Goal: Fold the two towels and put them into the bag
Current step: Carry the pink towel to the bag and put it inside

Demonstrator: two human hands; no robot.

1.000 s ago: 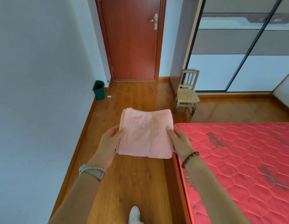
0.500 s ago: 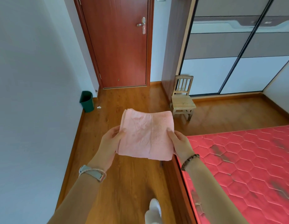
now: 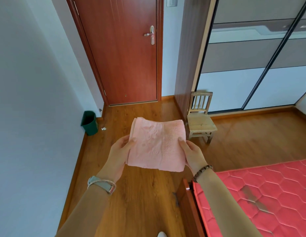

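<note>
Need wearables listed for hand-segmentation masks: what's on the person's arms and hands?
Both forearms are bare: no sleeves in view, no gloves. At the wrist of the left hand sits a watch with a pale grey-green band, plus a thin light cord bracelet. At the wrist of the right hand is a bead bracelet of dark brown round beads. No rings visible.

towel (image 3: 157,144): pale pink | mattress (image 3: 268,194), right of towel: red, hexagon quilting | bin (image 3: 89,123), left of towel: dark green | door (image 3: 121,52): reddish-brown
</note>
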